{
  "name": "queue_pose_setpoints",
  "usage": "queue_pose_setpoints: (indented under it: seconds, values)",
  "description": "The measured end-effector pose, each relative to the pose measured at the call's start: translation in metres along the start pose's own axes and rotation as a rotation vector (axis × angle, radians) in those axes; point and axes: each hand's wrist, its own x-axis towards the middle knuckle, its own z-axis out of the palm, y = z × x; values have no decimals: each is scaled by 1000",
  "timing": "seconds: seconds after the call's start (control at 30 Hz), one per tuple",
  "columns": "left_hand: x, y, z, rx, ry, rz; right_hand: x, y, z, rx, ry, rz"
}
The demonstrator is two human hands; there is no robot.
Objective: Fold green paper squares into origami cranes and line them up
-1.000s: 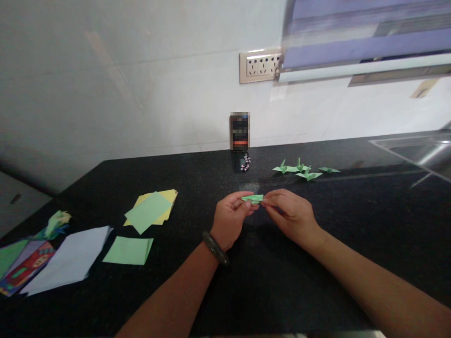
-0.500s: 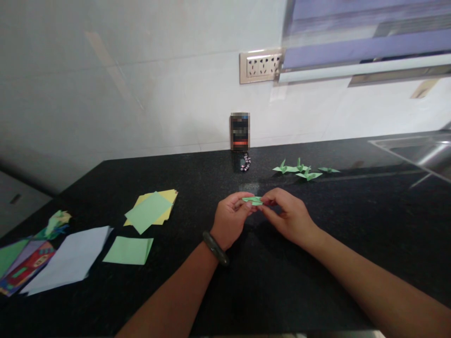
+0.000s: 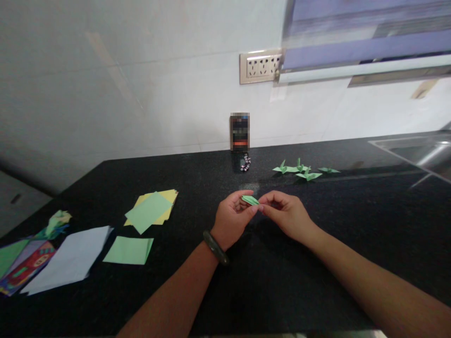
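Observation:
A small folded piece of green paper [image 3: 250, 200] is held between my two hands above the dark countertop. My left hand [image 3: 232, 216], with a dark bangle on its wrist, grips the paper between thumb and fingers. At the paper's right end, my right hand [image 3: 287, 211] pinches the tip with thumb and index finger. Fingers cover part of the paper's lower edge. Beyond my right hand stand several green paper cranes [image 3: 306, 175].
Left of my hands lie a green square sheet [image 3: 150, 212] on yellow paper, a folded green sheet [image 3: 127, 251] and white sheets [image 3: 70, 260]. A phone-like device [image 3: 240, 134] leans on the wall behind a beaded bracelet [image 3: 245, 163]. A sink [image 3: 423, 150] is at right.
The folded green paper has tilted, its right end now lower. My right hand has shifted slightly left, and its fingertips have met my left thumb at the paper's end.

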Motion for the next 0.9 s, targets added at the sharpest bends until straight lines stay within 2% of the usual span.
queue_pose_setpoints:
  seconds: [0.07,0.2,0.43,0.63,0.9]
  values:
    - [0,1,-1,64,-10,25,0,1,2,144,-39,129]
    - [1,1,-2,79,-32,67,0,-1,4,265,-68,213]
    - [2,-4,-1,-32,19,37,0,-5,4,334,-49,261]
    - [1,-4,-2,67,6,-55,0,-5,4,330,-37,262]
    - [2,-6,-6,162,-16,23,0,-8,3,366,-49,291]
